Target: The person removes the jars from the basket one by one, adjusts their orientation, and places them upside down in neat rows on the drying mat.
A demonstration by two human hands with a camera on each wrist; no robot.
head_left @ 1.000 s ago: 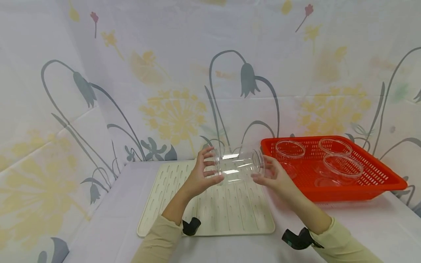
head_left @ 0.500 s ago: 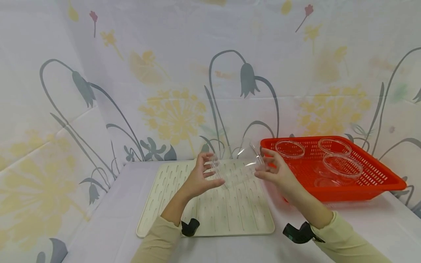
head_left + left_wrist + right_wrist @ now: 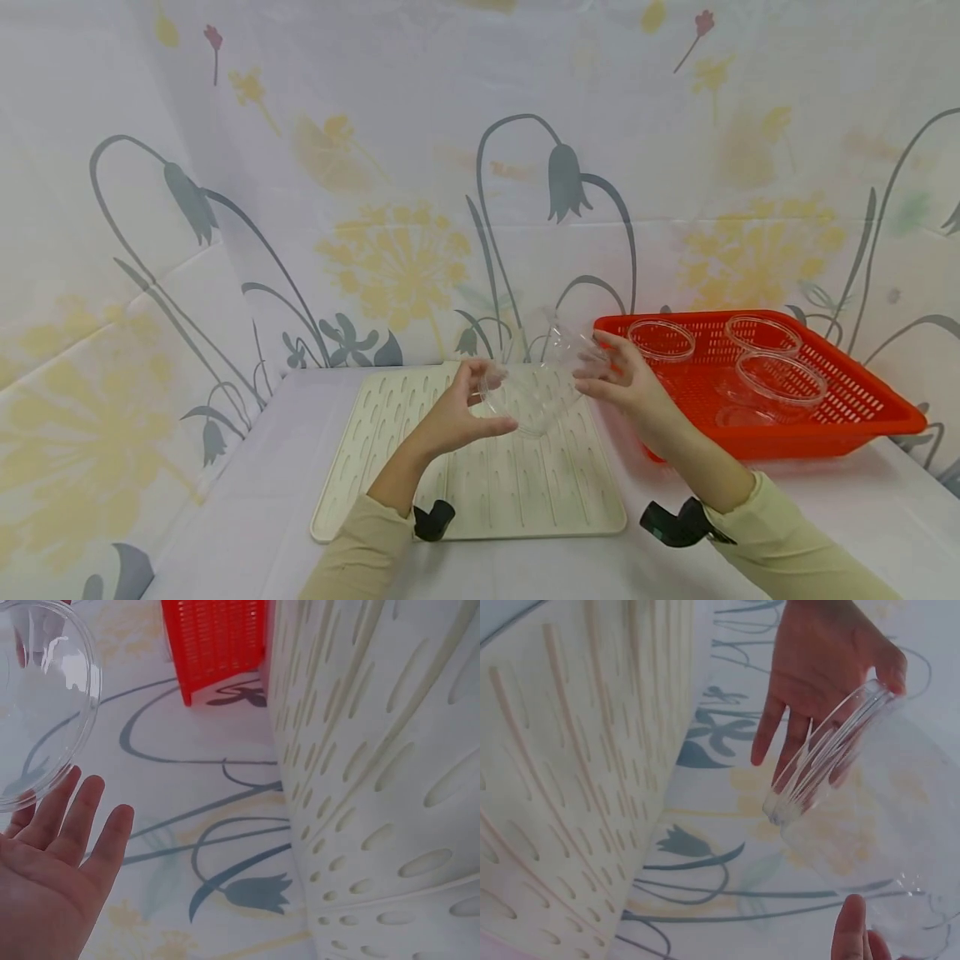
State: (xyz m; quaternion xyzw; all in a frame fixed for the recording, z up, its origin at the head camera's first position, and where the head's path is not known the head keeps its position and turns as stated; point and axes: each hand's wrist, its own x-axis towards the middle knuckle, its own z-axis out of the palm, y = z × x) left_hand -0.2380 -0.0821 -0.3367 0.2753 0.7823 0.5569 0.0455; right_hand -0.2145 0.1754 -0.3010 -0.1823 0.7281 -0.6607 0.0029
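A clear, round plastic jar [image 3: 528, 396] is held tilted in the air above the ribbed cream mat [image 3: 517, 492]. My right hand [image 3: 626, 383] grips its base end from the right, the thumb on the near side. At the ringed rim end, my left hand [image 3: 465, 408] touches the jar; its thumb meets the rim [image 3: 829, 754] in the right wrist view. The left fingers are spread and fairly straight in the left wrist view, close against the rim. Whether a lid sits on the jar I cannot tell.
On the right stands a red perforated basket [image 3: 847, 437] with several similar clear jars [image 3: 780, 387] inside. The mat lies on a white-covered table [image 3: 247, 500]. Behind hangs a flower-printed cloth [image 3: 420, 108].
Between my hands the jar has turned from nearly level to tilted, its rim end swinging down and toward me. Both hands have shifted only slightly, and the left fingers look looser.
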